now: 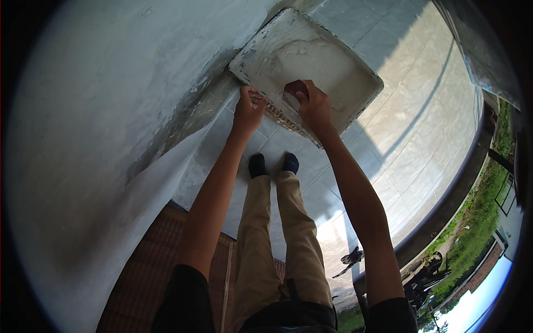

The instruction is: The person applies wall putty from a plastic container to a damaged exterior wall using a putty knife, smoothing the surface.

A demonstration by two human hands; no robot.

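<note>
A worn, pale plastic tray (344,72) smeared with grey paste rests at a tilt beside the wall (111,89). My left hand (249,111) has its fingers curled on the tray's near left rim. My right hand (315,109) grips a dark reddish-brown block (291,91) with a greyish face, held over the near part of the tray. A rough, stained strip (286,119) runs along the tray's near edge between and below my hands.
Grey floor tiles (405,144) surround the tray, partly sunlit. My socked feet (273,164) stand below it. A brown woven mat (150,266) lies at lower left. A dark edge (444,216), grass (466,261) and a dark vehicle (422,283) are at the right.
</note>
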